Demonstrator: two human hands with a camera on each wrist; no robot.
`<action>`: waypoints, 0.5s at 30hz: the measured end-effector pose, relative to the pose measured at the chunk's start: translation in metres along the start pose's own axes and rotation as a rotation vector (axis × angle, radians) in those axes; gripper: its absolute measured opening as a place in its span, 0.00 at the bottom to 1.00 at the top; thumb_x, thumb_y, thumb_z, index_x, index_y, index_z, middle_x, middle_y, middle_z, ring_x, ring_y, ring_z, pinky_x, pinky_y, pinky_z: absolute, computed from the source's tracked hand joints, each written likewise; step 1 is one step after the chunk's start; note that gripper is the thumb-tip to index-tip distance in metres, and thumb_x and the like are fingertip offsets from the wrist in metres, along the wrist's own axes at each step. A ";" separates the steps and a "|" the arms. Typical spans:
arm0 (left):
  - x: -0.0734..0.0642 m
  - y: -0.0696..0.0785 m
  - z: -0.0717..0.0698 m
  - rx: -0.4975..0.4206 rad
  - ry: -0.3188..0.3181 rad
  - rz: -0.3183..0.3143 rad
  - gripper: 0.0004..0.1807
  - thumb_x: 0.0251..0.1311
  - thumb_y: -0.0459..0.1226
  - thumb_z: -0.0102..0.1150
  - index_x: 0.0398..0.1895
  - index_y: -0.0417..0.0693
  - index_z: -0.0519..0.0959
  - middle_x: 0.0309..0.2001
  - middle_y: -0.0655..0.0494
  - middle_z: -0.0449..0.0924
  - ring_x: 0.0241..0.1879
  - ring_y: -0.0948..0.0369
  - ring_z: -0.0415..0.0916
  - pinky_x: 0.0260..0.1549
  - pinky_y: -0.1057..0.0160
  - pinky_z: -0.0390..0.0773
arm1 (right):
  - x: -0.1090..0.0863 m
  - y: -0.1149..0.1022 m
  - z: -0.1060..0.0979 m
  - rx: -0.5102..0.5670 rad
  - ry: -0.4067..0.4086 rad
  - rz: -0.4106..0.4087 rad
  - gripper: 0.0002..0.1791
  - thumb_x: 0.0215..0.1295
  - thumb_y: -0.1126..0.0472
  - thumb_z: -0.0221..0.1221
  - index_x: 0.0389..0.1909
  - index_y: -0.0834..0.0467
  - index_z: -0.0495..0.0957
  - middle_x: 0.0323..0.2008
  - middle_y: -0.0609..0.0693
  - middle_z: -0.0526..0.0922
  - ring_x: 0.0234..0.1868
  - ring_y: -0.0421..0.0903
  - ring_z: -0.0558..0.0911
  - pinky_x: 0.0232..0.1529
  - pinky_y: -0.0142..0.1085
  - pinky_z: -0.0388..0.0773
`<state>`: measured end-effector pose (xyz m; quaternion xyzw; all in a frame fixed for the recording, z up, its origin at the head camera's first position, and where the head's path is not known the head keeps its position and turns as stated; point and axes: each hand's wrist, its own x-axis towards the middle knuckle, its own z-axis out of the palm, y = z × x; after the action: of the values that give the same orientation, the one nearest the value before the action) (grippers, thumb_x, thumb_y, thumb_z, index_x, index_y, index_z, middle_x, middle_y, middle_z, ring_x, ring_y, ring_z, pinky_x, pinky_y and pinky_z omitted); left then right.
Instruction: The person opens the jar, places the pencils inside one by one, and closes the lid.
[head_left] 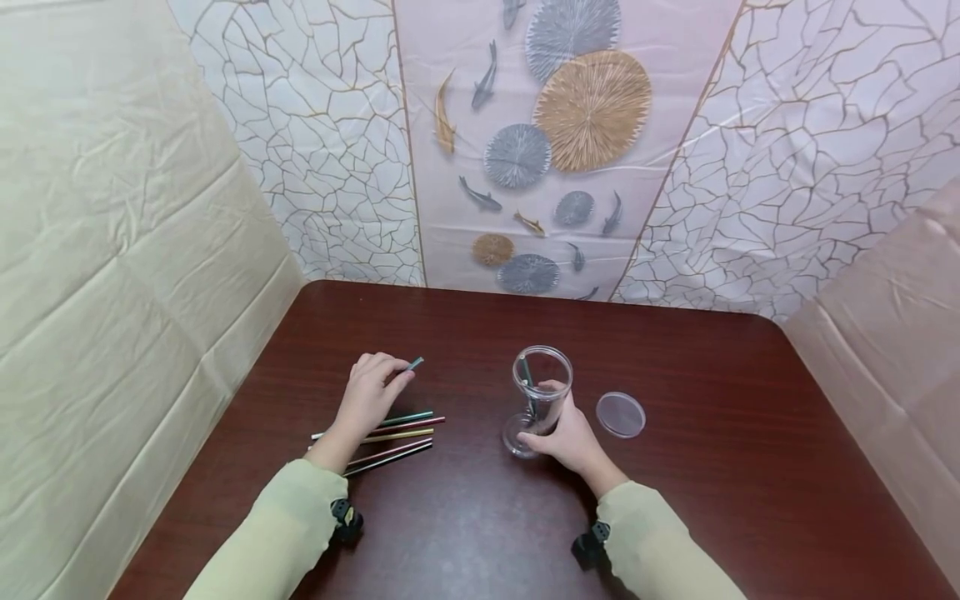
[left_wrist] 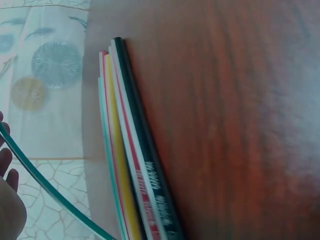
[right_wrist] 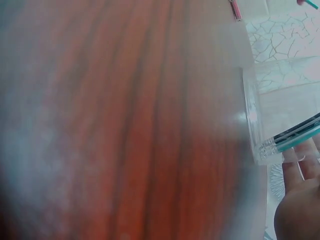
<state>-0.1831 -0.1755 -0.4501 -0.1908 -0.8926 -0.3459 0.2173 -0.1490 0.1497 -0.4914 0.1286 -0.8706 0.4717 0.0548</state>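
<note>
My left hand (head_left: 369, 398) pinches a green pencil (left_wrist: 52, 192) between thumb and fingers, raised above the table at the left. Below that hand lies a loose row of pencils, among them a yellow pencil (head_left: 408, 434), a black pencil (head_left: 397, 457) and a green pencil (head_left: 408, 417). My right hand (head_left: 566, 437) grips a clear jar (head_left: 516, 435) with a flared base, thumb and fingers round its lower part. Its open mouth faces up. Inside lean a dark pencil (right_wrist: 300, 127) and a teal pencil (right_wrist: 302, 139), their silver-banded ends low in the jar.
To the right of the jar a clear round lid (head_left: 621, 415) lies flat on the dark brown table (head_left: 480, 517). A patterned cloth (head_left: 465, 225) hangs behind the table's far edge, with pale cloth along both sides.
</note>
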 end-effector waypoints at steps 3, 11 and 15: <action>0.005 0.003 -0.002 -0.006 0.031 0.017 0.06 0.54 0.35 0.66 0.35 0.43 0.82 0.33 0.55 0.79 0.37 0.54 0.68 0.40 0.54 0.65 | 0.000 0.000 0.000 0.002 -0.001 0.010 0.47 0.37 0.56 0.75 0.59 0.53 0.59 0.51 0.53 0.78 0.51 0.48 0.76 0.52 0.48 0.69; 0.016 0.019 -0.006 -0.065 0.114 0.049 0.06 0.54 0.34 0.66 0.35 0.42 0.82 0.33 0.54 0.80 0.38 0.54 0.69 0.40 0.56 0.67 | 0.001 -0.001 0.000 0.005 -0.002 0.015 0.48 0.37 0.56 0.76 0.59 0.54 0.58 0.38 0.50 0.82 0.48 0.48 0.77 0.52 0.47 0.69; 0.019 0.029 -0.005 -0.088 0.141 0.075 0.06 0.54 0.34 0.66 0.34 0.41 0.82 0.33 0.54 0.80 0.37 0.55 0.69 0.39 0.57 0.67 | 0.000 -0.001 0.000 0.007 -0.001 0.009 0.48 0.37 0.56 0.76 0.58 0.54 0.58 0.35 0.48 0.81 0.45 0.47 0.77 0.50 0.46 0.70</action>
<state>-0.1839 -0.1557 -0.4214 -0.2085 -0.8513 -0.3891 0.2836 -0.1492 0.1494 -0.4907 0.1250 -0.8696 0.4748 0.0518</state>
